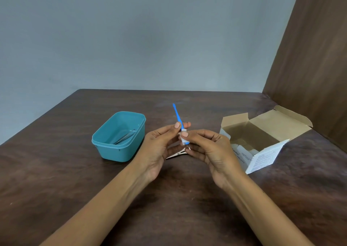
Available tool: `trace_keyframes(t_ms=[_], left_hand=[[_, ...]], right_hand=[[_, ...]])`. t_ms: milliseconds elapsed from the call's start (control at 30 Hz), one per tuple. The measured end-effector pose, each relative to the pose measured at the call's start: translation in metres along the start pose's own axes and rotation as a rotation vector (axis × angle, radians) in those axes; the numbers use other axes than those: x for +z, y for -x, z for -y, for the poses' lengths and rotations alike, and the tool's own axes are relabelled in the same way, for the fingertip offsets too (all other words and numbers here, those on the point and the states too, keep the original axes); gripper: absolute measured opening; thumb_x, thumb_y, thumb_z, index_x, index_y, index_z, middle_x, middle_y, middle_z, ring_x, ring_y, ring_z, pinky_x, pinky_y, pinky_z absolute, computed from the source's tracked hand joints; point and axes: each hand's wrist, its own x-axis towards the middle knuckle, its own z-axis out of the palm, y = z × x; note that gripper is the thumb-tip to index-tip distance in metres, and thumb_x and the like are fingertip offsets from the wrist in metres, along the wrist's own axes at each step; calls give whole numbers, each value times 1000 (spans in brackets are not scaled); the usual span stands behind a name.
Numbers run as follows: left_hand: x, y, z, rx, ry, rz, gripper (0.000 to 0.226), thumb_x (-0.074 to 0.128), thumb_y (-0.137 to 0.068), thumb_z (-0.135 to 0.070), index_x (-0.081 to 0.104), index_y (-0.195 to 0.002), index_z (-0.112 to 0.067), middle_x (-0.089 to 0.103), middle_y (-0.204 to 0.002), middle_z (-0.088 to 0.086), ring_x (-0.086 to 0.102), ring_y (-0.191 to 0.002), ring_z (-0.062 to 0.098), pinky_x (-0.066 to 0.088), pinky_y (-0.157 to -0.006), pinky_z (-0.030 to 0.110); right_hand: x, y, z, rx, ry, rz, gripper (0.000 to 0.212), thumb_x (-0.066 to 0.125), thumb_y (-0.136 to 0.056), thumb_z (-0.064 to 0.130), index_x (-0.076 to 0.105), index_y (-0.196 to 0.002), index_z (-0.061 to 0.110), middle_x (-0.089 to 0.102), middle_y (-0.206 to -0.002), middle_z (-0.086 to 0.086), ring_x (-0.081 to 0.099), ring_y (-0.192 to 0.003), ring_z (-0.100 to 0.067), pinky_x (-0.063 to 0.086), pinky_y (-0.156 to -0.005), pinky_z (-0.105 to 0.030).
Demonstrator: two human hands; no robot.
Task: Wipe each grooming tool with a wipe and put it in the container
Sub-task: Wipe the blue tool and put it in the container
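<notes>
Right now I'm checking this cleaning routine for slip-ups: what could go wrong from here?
The slim blue tool is only pinched by the left hand while the right hand rubs the wipe on it; it might slip. The metal clip lies under the hands and could be knocked.

Plain indoor room: bare grey wall (131, 39), dark wooden table (56, 170)

Blue tool (177, 115), teal container (120, 148)
</notes>
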Motion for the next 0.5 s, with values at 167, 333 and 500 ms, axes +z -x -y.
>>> trace_keyframes(t_ms=[167,333,500], left_hand=[[-1,1,-1,-11,18,-45,25,58,-88,-24,72,-102,-9,74,-97,8,70,-85,15,58,-76,25],[-1,0,-3,-7,46,-66,23,58,-88,-24,72,-99,-10,74,-101,3,70,-85,12,59,-71,25],[-3,0,-5,21,4,-62,22,57,-89,-26,71,-100,-14,73,-105,-2,70,-90,11,57,-74,24]], right_hand=[[-2,3,0,3,36,15,8,78,-70,10,75,-78,9,75,-77,-8,71,-71,-13,57,-64,-21],[-8,5,2,9,34,23,11,78,-64,8,74,-74,10,75,-76,-8,72,-70,-14,56,-61,-19],[-9,4,0,15,40,28,9,77,-69,4,73,-76,8,75,-76,-6,71,-70,-11,56,-61,-19]])
